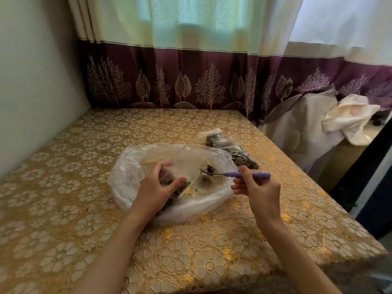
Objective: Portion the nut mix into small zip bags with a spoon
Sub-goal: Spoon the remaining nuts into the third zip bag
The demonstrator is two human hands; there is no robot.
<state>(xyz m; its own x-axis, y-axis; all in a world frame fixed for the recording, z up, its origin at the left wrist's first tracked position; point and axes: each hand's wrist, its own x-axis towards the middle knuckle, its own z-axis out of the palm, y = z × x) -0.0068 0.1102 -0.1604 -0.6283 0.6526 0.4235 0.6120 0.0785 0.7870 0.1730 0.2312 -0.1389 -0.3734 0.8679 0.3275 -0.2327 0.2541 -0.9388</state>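
A large thin plastic bag (131, 177) lies spread open on the table, with only scraps of dark nut mix (210, 168) left inside. My left hand (158, 188) grips a small zip bag (176, 193) partly filled with dark mix, held over the big bag. My right hand (257, 187) pinches the purple handle of a spoon (246, 174). The spoon's metal bowl points left into the big bag, close to the scraps. Two filled small zip bags (233, 150) lie just behind the big bag, toward the right.
The table (84, 219) wears a gold flower-pattern cloth and stands against a wall on the left and a purple-bordered curtain (191, 81) at the back. Its right edge drops off beside crumpled pale cloth (350, 117) and a dark upright edge (369, 162).
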